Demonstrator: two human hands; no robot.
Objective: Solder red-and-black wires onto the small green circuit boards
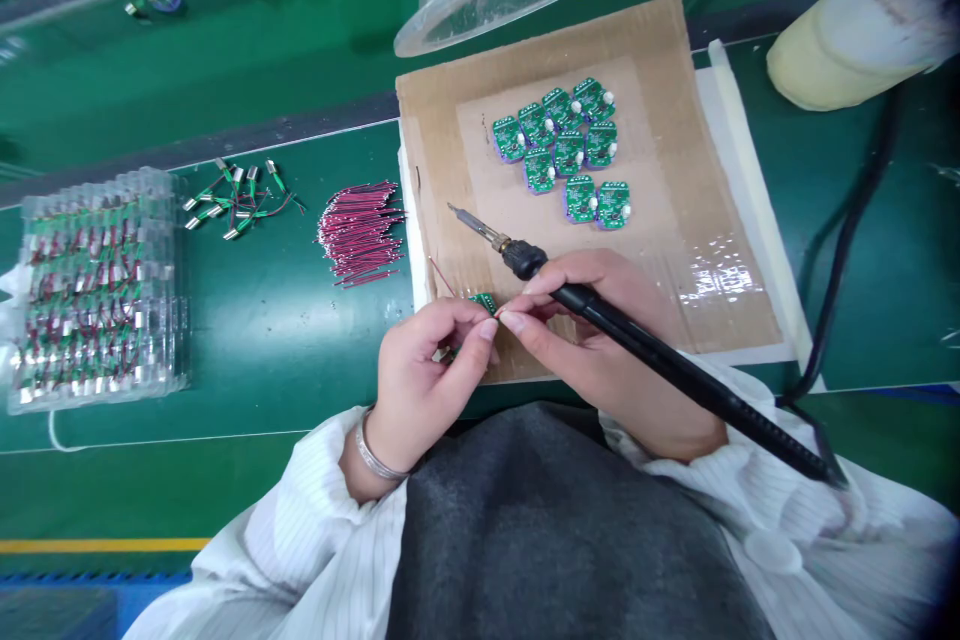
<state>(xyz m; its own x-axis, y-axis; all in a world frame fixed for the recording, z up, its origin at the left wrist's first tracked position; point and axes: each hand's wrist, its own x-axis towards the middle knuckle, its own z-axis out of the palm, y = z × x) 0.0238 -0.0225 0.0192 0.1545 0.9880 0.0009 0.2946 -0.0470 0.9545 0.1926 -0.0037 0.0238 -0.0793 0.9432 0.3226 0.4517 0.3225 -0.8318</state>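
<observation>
My left hand [427, 350] is closed around a small green circuit board [484, 302], which the fingers mostly cover. A thin red wire [442, 276] sticks up beside that hand's fingers. My right hand [600, 320] carries a black soldering iron [637, 338] across it, with the metal tip pointing to the upper left, away from the board. The thumb and forefinger of the same hand pinch at the board's edge, touching the left fingertips; a bit of reddish wire seems to show there. Several similar green boards [568, 153] lie beyond on the cardboard sheet [667, 250].
Left of the cardboard lie a pile of short red wires [361, 232] and several loose metal-ended parts with wires [238, 200]. Clear trays [169, 320] filled with such parts are stacked farther left. A clear plastic hood [480, 10] overhangs the back; a pale tube [840, 45] and black cable [844, 270] stand right.
</observation>
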